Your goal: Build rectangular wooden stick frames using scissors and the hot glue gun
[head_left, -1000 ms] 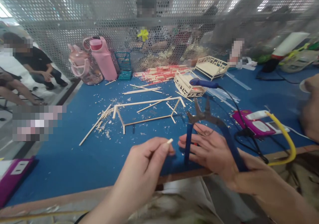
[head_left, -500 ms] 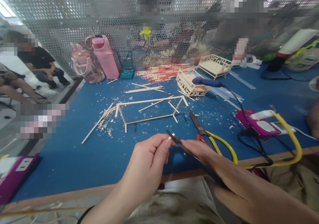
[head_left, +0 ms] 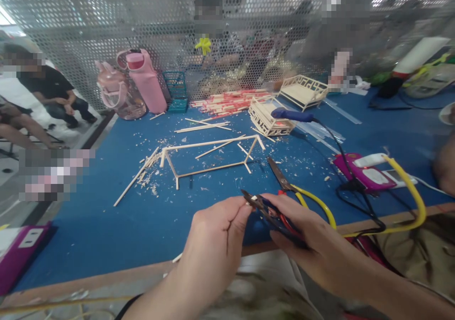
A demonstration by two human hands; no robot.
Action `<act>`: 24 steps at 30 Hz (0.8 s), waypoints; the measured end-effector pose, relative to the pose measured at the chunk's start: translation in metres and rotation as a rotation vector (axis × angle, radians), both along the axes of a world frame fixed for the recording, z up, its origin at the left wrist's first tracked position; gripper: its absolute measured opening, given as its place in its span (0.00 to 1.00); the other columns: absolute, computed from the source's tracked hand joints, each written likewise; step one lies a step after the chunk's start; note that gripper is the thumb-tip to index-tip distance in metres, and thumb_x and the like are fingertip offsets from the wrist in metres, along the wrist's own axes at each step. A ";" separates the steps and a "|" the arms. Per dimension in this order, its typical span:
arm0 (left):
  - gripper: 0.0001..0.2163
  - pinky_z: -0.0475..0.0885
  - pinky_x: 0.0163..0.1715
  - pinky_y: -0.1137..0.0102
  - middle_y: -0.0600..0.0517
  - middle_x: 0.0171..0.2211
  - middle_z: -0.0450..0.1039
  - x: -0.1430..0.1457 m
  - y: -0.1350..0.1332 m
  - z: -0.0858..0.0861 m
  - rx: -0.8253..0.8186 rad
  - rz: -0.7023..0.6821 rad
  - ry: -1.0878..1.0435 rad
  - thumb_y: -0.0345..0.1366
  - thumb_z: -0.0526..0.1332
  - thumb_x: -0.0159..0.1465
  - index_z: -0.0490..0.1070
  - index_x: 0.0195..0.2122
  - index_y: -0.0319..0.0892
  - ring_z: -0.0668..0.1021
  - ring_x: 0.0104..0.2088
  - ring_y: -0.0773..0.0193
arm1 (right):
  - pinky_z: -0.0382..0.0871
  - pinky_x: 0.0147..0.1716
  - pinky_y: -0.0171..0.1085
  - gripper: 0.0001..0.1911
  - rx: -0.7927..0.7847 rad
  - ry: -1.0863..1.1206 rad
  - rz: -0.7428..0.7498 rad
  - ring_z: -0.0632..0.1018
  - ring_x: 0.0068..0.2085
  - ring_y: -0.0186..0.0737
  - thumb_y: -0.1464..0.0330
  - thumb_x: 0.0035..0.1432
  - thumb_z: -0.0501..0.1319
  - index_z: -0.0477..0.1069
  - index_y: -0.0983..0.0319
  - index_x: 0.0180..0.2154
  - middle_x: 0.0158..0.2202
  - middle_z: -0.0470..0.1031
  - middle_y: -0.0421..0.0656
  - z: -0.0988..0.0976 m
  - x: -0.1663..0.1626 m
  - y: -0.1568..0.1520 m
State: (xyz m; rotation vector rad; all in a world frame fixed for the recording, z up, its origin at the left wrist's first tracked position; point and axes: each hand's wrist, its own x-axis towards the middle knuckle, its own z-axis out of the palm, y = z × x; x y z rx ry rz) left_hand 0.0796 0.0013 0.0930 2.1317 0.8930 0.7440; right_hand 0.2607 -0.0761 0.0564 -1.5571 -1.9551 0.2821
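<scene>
My left hand [head_left: 215, 244] pinches a thin wooden stick; only its tip shows at my fingertips, by the cutter's jaws. My right hand [head_left: 302, 237] is closed round the handles of a small dark cutter [head_left: 265, 209], whose jaws meet the stick's tip over the table's front edge. Beyond my hands, a frame of glued wooden sticks [head_left: 209, 156] lies on the blue mat [head_left: 106, 206]. Yellow-handled pliers [head_left: 302, 194] lie just behind my right hand.
Loose sticks and shavings [head_left: 147, 168] litter the mat. Two small stick-built models [head_left: 270, 116] and a blue glue gun [head_left: 291, 115] with its cable sit farther back. Pink bottles [head_left: 145, 80] stand by a perforated screen. A magenta device [head_left: 362, 173] lies at right; people sit beyond.
My right hand took up the cutter, turned it and brought its jaws to the stick's tip. The yellow-handled pliers came into view on the mat. My left hand held its pinch and sank slightly.
</scene>
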 end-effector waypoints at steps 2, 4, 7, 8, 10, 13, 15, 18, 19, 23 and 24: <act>0.15 0.65 0.23 0.77 0.56 0.20 0.70 0.001 0.000 -0.001 0.067 0.020 -0.016 0.34 0.50 0.67 0.72 0.27 0.42 0.68 0.20 0.71 | 0.69 0.52 0.57 0.31 0.089 -0.039 -0.014 0.72 0.57 0.53 0.74 0.56 0.54 0.53 0.57 0.61 0.55 0.71 0.53 -0.006 0.002 -0.001; 0.14 0.65 0.22 0.77 0.57 0.20 0.70 0.002 0.000 -0.001 0.110 0.019 -0.027 0.33 0.50 0.67 0.73 0.29 0.43 0.68 0.20 0.71 | 0.71 0.50 0.55 0.32 0.125 -0.069 -0.016 0.74 0.55 0.54 0.75 0.53 0.54 0.54 0.59 0.60 0.54 0.72 0.54 -0.011 0.006 0.000; 0.15 0.66 0.22 0.77 0.56 0.20 0.70 0.002 0.000 -0.001 0.124 0.015 -0.032 0.33 0.50 0.68 0.74 0.29 0.43 0.69 0.20 0.71 | 0.75 0.44 0.50 0.28 0.120 -0.091 0.021 0.78 0.48 0.52 0.74 0.50 0.54 0.60 0.62 0.55 0.49 0.76 0.55 -0.011 0.011 0.006; 0.15 0.66 0.22 0.77 0.56 0.21 0.71 0.002 0.000 -0.001 0.121 0.016 -0.032 0.33 0.50 0.68 0.74 0.29 0.42 0.70 0.20 0.71 | 0.76 0.42 0.48 0.26 0.132 -0.098 0.034 0.79 0.45 0.51 0.74 0.50 0.53 0.61 0.62 0.54 0.47 0.77 0.54 -0.009 0.013 0.009; 0.14 0.66 0.22 0.77 0.56 0.21 0.72 0.002 0.000 -0.002 0.118 0.022 -0.035 0.33 0.50 0.68 0.74 0.30 0.42 0.70 0.21 0.71 | 0.76 0.39 0.44 0.24 0.168 -0.111 0.053 0.81 0.42 0.49 0.74 0.50 0.52 0.63 0.63 0.51 0.43 0.79 0.53 -0.005 0.014 0.015; 0.14 0.65 0.22 0.78 0.57 0.22 0.72 0.003 0.000 -0.003 0.110 0.023 -0.036 0.32 0.50 0.68 0.74 0.31 0.42 0.70 0.21 0.71 | 0.75 0.34 0.40 0.21 0.145 -0.080 0.088 0.81 0.37 0.47 0.74 0.50 0.52 0.66 0.63 0.47 0.38 0.80 0.51 0.002 0.016 0.019; 0.13 0.64 0.22 0.78 0.57 0.21 0.71 0.003 0.000 -0.004 0.102 0.021 -0.037 0.32 0.51 0.68 0.74 0.31 0.42 0.69 0.21 0.72 | 0.73 0.31 0.37 0.18 0.042 -0.012 0.133 0.79 0.33 0.43 0.74 0.48 0.52 0.68 0.62 0.42 0.34 0.79 0.47 0.008 0.016 0.020; 0.13 0.63 0.22 0.78 0.57 0.22 0.71 0.002 0.000 -0.004 0.096 0.004 -0.045 0.32 0.51 0.68 0.73 0.30 0.42 0.69 0.21 0.72 | 0.68 0.27 0.33 0.12 -0.151 0.111 0.181 0.75 0.27 0.37 0.76 0.49 0.53 0.70 0.59 0.35 0.26 0.75 0.40 0.015 0.017 0.017; 0.14 0.63 0.22 0.78 0.57 0.21 0.71 0.002 0.000 -0.004 0.088 -0.006 -0.049 0.32 0.51 0.68 0.73 0.29 0.42 0.69 0.21 0.73 | 0.67 0.26 0.32 0.11 -0.207 0.149 0.188 0.73 0.26 0.35 0.76 0.50 0.54 0.71 0.59 0.33 0.25 0.74 0.39 0.016 0.016 0.016; 0.15 0.62 0.21 0.78 0.58 0.20 0.69 0.003 0.002 -0.003 0.005 -0.055 -0.070 0.35 0.50 0.68 0.72 0.27 0.42 0.67 0.19 0.73 | 0.65 0.24 0.31 0.07 -0.365 0.314 0.184 0.72 0.26 0.34 0.75 0.52 0.55 0.71 0.59 0.30 0.24 0.72 0.37 0.012 0.014 0.011; 0.16 0.62 0.21 0.78 0.58 0.20 0.69 0.002 0.003 -0.003 -0.020 -0.061 -0.070 0.36 0.50 0.69 0.72 0.27 0.42 0.67 0.20 0.73 | 0.66 0.25 0.32 0.07 -0.383 0.342 0.175 0.73 0.26 0.35 0.74 0.52 0.56 0.71 0.59 0.29 0.24 0.72 0.37 0.010 0.014 0.009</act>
